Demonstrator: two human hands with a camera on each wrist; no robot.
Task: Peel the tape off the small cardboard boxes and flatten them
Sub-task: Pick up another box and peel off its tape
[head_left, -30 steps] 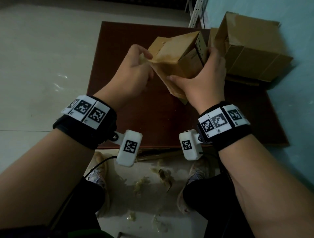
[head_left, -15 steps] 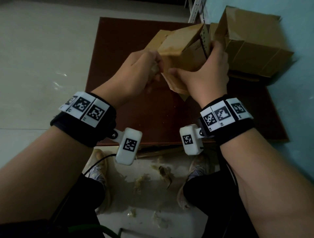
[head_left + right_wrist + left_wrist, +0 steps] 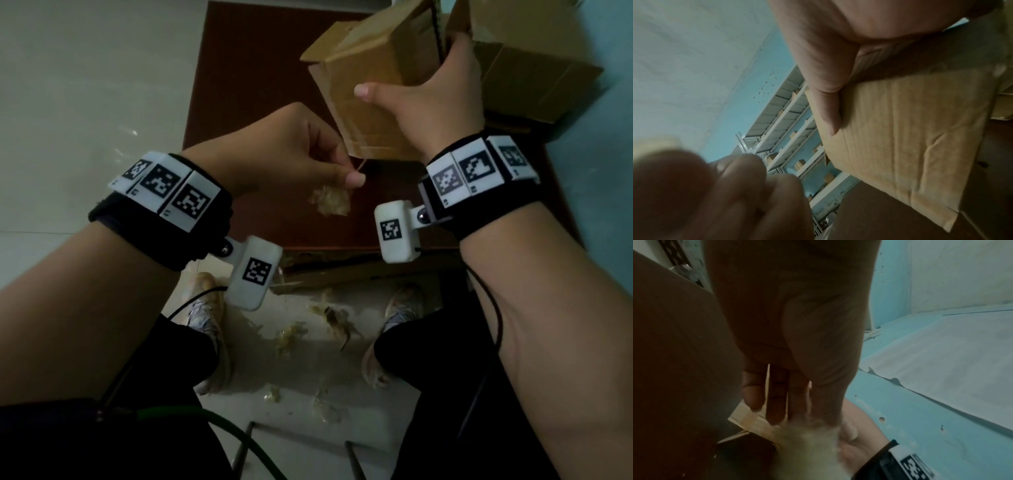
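Note:
My right hand (image 3: 428, 102) grips a small cardboard box (image 3: 376, 85) above the brown board, thumb across its near face; the same box (image 3: 900, 138) fills the right wrist view under my thumb. Below the box's lower edge, my left hand (image 3: 308, 161) pinches a thin strip of tape (image 3: 358, 168) that still runs up to that edge. A crumpled wad of peeled tape (image 3: 330, 202) hangs under the left fingers and shows as a pale blur (image 3: 807, 443) in the left wrist view. The box's top flaps stand partly open.
A second, larger cardboard box (image 3: 531, 68) sits at the far right of the brown board (image 3: 257, 85), close behind my right hand. Several scraps of peeled tape (image 3: 287, 339) lie on the pale floor between my shoes. A teal wall and metal shelving (image 3: 781, 121) stand beyond.
My left hand has pulled down and toward me, away from the box, drawing out a strip of tape. The right hand has lifted the box slightly.

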